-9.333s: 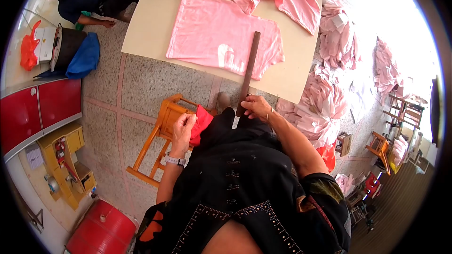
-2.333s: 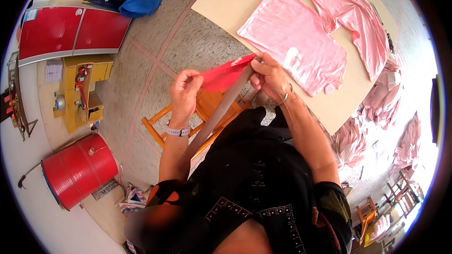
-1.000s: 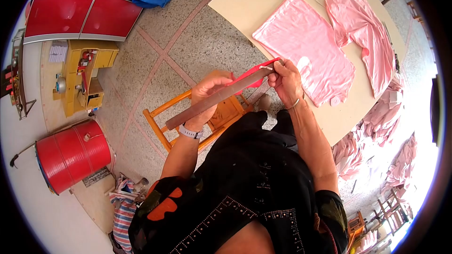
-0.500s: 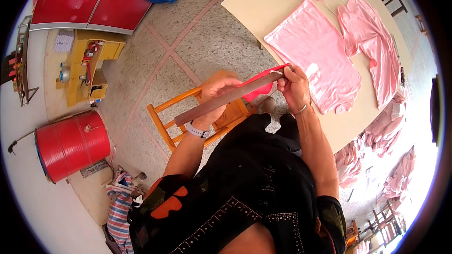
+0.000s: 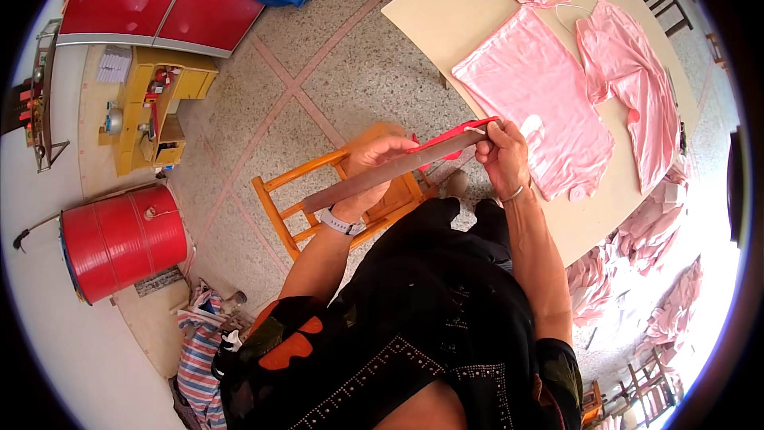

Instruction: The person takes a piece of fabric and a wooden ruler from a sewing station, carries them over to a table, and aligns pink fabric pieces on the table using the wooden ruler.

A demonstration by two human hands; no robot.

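Note:
A long, flat brown stick (image 5: 374, 179) slants across in front of me, its right end higher. A red cloth strip (image 5: 454, 135) runs along its upper edge, with a bit of red showing below. My right hand (image 5: 505, 155) pinches the stick's right end together with the cloth; a short white cord (image 5: 475, 130) shows beside the thumb. My left hand (image 5: 370, 163), with a pale watch on its wrist, is closed around the stick further left, thumb near the red cloth. Its lower fingers are hidden behind the stick.
A wooden chair (image 5: 298, 183) stands below my left hand. On the right, a beige table (image 5: 422, 20) carries pink garments (image 5: 541, 95). A red drum (image 5: 123, 243), yellow shelf unit (image 5: 195, 80) and striped bag (image 5: 199, 370) are at left. Pink cloth heaps (image 5: 593, 279) lie beyond the table.
The red cloth between my hands hangs less below the stick and lies closer along it. Both hands keep their hold. The whole view has shifted slightly.

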